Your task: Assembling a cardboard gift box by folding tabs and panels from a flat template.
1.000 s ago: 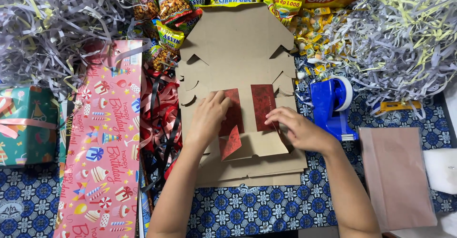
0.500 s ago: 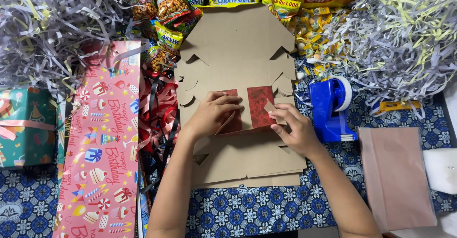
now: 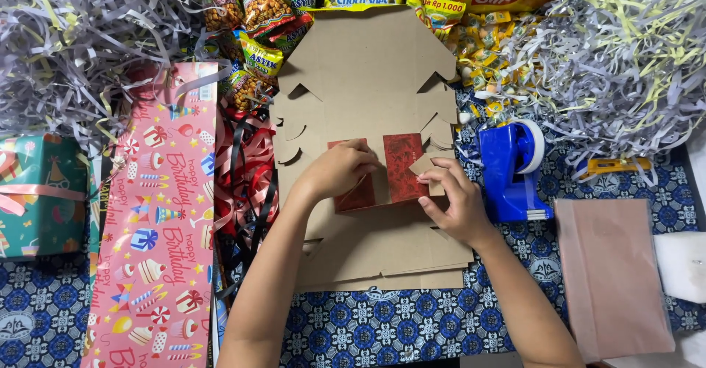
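Far out to the left of my left hand I see a heap of shredded paper [image 3: 66,44] and below it a green wrapped gift [image 3: 37,195]. Nearer in lies a pink birthday wrapping sheet [image 3: 158,213], then a tangle of red and black ribbon [image 3: 246,169] just beside my left forearm. Up and to the left of that hand sit snack packets [image 3: 261,22].

My left hand [image 3: 334,169] lies palm down with the fingers curled, pressing on a red card [image 3: 357,191] that rests on the flat cardboard cutout [image 3: 368,66]; most of that card is hidden under the hand. Between my hands a second red card [image 3: 402,166] lies on the same cardboard, touching my right fingertips. My right hand [image 3: 452,202] pinches a small cardboard flap [image 3: 434,163] at that card's edge, fingers narrow.

Just right of the right hand stands a blue tape dispenser [image 3: 515,169]. Further right lies a pale pink paper bag [image 3: 610,272], with more shredded paper [image 3: 625,52] above it
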